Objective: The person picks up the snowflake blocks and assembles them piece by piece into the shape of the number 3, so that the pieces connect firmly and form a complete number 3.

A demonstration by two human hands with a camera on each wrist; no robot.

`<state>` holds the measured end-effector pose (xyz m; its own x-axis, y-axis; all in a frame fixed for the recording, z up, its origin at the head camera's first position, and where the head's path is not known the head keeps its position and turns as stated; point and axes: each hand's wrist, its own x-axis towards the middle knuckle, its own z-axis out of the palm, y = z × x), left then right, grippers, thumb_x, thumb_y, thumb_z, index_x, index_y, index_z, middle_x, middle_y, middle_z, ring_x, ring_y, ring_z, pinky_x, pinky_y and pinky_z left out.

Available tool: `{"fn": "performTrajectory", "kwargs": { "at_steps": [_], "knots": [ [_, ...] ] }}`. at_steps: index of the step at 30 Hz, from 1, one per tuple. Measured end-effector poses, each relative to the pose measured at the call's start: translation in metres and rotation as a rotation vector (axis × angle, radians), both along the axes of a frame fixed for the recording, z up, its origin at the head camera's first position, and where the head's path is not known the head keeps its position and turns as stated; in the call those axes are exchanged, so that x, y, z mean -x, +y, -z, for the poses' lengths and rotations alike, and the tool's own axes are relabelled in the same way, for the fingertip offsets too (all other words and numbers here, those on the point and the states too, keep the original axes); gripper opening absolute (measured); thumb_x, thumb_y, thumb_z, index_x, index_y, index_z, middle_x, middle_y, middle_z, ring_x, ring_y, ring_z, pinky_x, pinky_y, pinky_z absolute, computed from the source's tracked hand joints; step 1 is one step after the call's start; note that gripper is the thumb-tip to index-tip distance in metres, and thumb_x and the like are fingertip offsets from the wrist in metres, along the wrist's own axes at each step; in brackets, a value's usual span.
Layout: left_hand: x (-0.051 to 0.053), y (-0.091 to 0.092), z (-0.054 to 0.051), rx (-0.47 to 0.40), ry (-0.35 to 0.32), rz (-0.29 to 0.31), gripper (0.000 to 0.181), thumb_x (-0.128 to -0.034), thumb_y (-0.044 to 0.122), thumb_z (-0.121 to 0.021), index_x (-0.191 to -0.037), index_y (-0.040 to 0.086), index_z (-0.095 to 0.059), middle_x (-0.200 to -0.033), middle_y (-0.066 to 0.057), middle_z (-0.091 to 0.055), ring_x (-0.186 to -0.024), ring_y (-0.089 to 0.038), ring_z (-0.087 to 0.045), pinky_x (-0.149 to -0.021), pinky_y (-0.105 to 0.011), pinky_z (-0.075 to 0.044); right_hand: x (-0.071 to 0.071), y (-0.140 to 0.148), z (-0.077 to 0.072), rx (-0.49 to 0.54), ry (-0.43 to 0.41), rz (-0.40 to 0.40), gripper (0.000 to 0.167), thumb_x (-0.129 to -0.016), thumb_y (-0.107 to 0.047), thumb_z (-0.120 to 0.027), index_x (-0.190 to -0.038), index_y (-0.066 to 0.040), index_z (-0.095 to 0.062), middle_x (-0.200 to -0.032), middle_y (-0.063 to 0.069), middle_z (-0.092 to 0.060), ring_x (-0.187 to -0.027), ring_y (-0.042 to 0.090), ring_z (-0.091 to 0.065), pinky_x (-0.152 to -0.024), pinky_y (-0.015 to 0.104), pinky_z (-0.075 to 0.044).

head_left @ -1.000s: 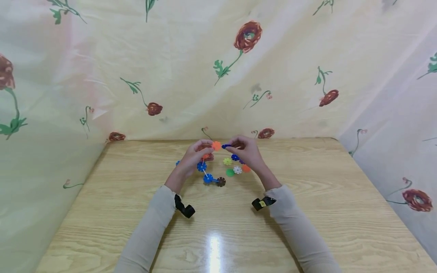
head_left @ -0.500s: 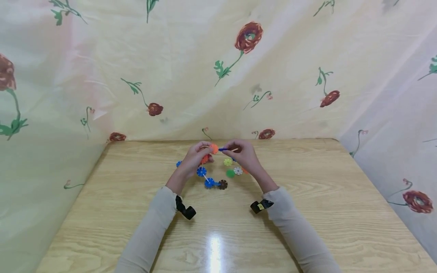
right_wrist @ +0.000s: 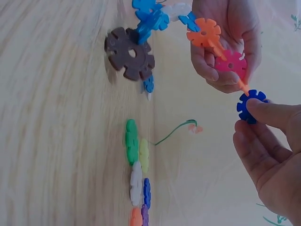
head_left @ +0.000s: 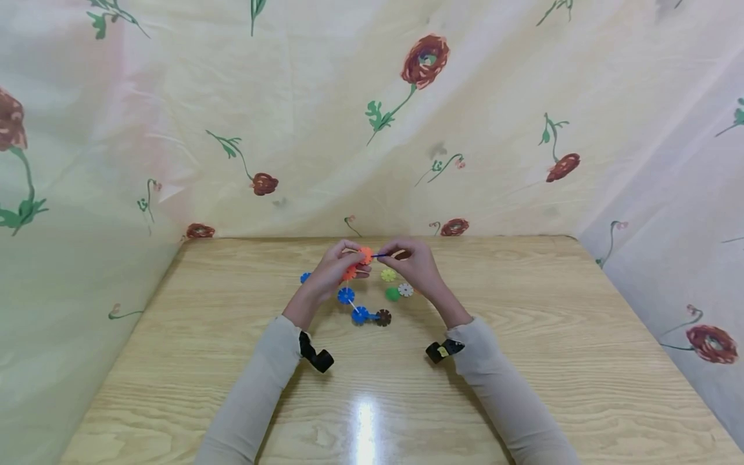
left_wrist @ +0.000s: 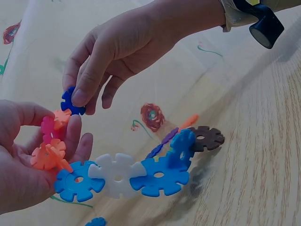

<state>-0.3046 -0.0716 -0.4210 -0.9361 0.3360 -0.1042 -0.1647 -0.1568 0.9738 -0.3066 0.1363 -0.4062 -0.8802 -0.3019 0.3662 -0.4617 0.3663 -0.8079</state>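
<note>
My left hand point(head_left: 332, 271) holds one end of a chain of notched snowflake discs, gripping it around a pink disc point(right_wrist: 231, 63) and orange discs point(left_wrist: 47, 154). From there the chain hangs through blue discs point(left_wrist: 159, 178) and a white disc point(left_wrist: 118, 176) to a brown disc point(head_left: 383, 317) at its far end. My right hand point(head_left: 420, 265) pinches a dark blue disc point(right_wrist: 242, 106) between thumb and fingers. That disc meets the edge of the orange disc point(head_left: 365, 256) at the left fingertips; whether their slots interlock I cannot tell.
Loose yellow point(head_left: 388, 275), green point(head_left: 392, 294) and white discs point(head_left: 405, 290) lie on the wooden table beneath the right hand. Orange point(right_wrist: 136, 216) and purple discs point(right_wrist: 145, 216) lie nearby. Another blue disc point(head_left: 305, 277) sits left of the left wrist. Flowered cloth point(head_left: 325, 129) hangs behind the table.
The dark blue disc has come left against the orange disc and turned edge-on in the head view. The chain's brown end has swung slightly toward me and to the right.
</note>
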Motion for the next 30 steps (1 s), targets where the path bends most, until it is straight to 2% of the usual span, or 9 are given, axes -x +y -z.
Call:
{"fn": "performTrajectory", "kwargs": {
  "at_steps": [4, 9, 11, 15, 20, 24, 27, 30],
  "knots": [
    [-0.0005, -0.0004, -0.0009, 0.000, 0.015, 0.014, 0.006, -0.1062, 0.010, -0.053, -0.111, 0.008, -0.051, -0.104, -0.009, -0.070, -0.094, -0.023, -0.074, -0.087, -0.033, -0.062, 0.0009, 0.0020, 0.0002, 0.007, -0.004, -0.013, 0.005, -0.091, -0.004, -0.076, -0.095, -0.005, -0.079, -0.099, 0.013, -0.076, -0.093, 0.023, -0.069, -0.079, 0.031, -0.062],
    [-0.0007, -0.0002, -0.0021, -0.007, 0.015, 0.026, 0.004, -0.1064, 0.009, -0.052, -0.109, 0.008, -0.049, -0.121, -0.026, -0.063, -0.096, -0.022, -0.074, -0.091, -0.035, -0.061, 0.0015, 0.0031, 0.0013, 0.014, 0.015, -0.027, 0.005, -0.091, -0.002, -0.075, -0.093, -0.004, -0.079, -0.098, 0.013, -0.075, -0.092, 0.023, -0.070, -0.078, 0.027, -0.062],
    [-0.0008, 0.0004, -0.0028, -0.011, 0.013, 0.025, 0.004, -0.1063, 0.009, -0.052, -0.109, 0.008, -0.049, -0.121, -0.025, -0.063, -0.094, -0.019, -0.074, -0.093, -0.035, -0.061, 0.0010, 0.0030, 0.0014, 0.020, 0.031, -0.026, 0.005, -0.090, -0.002, -0.076, -0.093, -0.004, -0.079, -0.097, 0.014, -0.075, -0.090, 0.023, -0.070, -0.077, 0.026, -0.062],
    [-0.0016, 0.0015, -0.0037, -0.012, 0.016, 0.012, 0.005, -0.1065, 0.009, -0.052, -0.109, 0.007, -0.048, -0.114, -0.014, -0.064, -0.093, -0.016, -0.073, -0.097, -0.038, -0.059, 0.0004, 0.0015, 0.0028, 0.037, 0.062, -0.010, 0.005, -0.089, -0.001, -0.077, -0.092, -0.003, -0.079, -0.095, 0.015, -0.075, -0.088, 0.021, -0.070, -0.077, 0.024, -0.061],
    [-0.0037, 0.0033, -0.0023, -0.015, 0.012, 0.004, 0.004, -0.1069, 0.009, -0.052, -0.108, 0.008, -0.048, -0.118, -0.017, -0.063, -0.108, -0.032, -0.071, -0.103, -0.044, -0.055, 0.0001, -0.0010, 0.0056, 0.054, 0.074, 0.000, 0.004, -0.088, 0.000, -0.078, -0.091, -0.002, -0.080, -0.091, 0.017, -0.074, -0.084, 0.025, -0.070, -0.075, 0.025, -0.061],
    [-0.0058, 0.0055, -0.0030, -0.006, 0.022, -0.003, 0.004, -0.1067, 0.009, -0.052, -0.106, 0.008, -0.048, -0.118, -0.017, -0.063, -0.117, -0.042, -0.066, -0.101, -0.042, -0.056, -0.0011, -0.0019, 0.0045, 0.048, 0.074, -0.002, 0.003, -0.088, -0.001, -0.078, -0.091, -0.001, -0.080, -0.091, 0.018, -0.075, -0.085, 0.030, -0.070, -0.077, 0.030, -0.062],
    [-0.0056, 0.0064, -0.0043, -0.012, 0.032, -0.007, 0.003, -0.1066, 0.009, -0.052, -0.107, 0.008, -0.048, -0.116, -0.013, -0.063, -0.117, -0.042, -0.065, -0.101, -0.042, -0.057, -0.0021, -0.0016, 0.0015, 0.043, 0.054, 0.004, 0.004, -0.089, -0.002, -0.077, -0.093, 0.000, -0.079, -0.094, 0.017, -0.074, -0.088, 0.031, -0.070, -0.078, 0.032, -0.063],
    [-0.0045, 0.0070, -0.0053, -0.030, 0.026, 0.002, 0.005, -0.1068, 0.009, -0.051, -0.111, 0.007, -0.050, -0.114, -0.009, -0.062, -0.112, -0.036, -0.065, -0.106, -0.049, -0.053, -0.0014, -0.0004, -0.0001, 0.042, 0.022, 0.008, 0.005, -0.090, -0.003, -0.076, -0.095, -0.001, -0.078, -0.097, 0.016, -0.074, -0.090, 0.030, -0.070, -0.079, 0.029, -0.062]
  ]
}}
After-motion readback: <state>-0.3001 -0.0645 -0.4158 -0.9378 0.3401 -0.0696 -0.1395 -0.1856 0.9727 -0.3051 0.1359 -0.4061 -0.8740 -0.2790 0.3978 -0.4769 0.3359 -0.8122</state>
